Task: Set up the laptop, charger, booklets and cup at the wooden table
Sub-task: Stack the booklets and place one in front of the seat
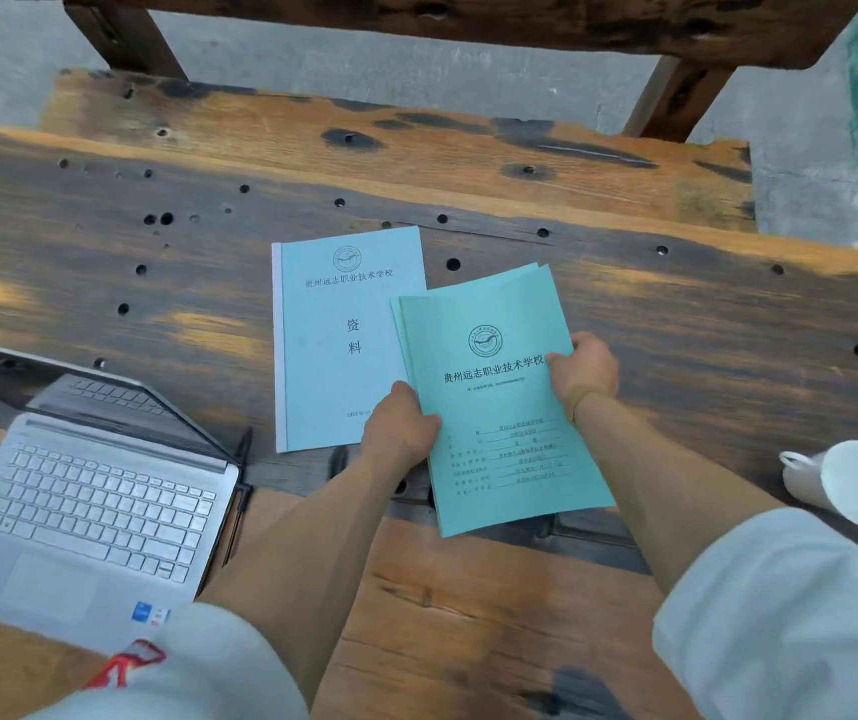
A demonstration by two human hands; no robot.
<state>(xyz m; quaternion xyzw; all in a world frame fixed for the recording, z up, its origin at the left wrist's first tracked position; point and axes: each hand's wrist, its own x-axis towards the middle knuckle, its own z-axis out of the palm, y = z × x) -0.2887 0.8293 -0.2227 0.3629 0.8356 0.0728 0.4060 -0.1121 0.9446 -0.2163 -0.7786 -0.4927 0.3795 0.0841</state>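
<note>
Green booklets [499, 407] gripped by both hands — left hand [401, 426] on the left edge, right hand [583, 368] on the right edge; long axis running away, tilted slightly left. Overlapping blue booklet [335, 335] lying flat. Open laptop [89, 506] left, tipped cup [847, 483] right — worn wooden table [104, 262], bench [416, 142] beyond.

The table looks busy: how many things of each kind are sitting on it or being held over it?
Laptops: 1, open, silver laptop
Cups: 1, white cup lying on its side
Booklets: at least 2, a pale blue booklet lying flat and a green booklet held in both hands, with further green sheets behind it
Total: 4, at least
</note>
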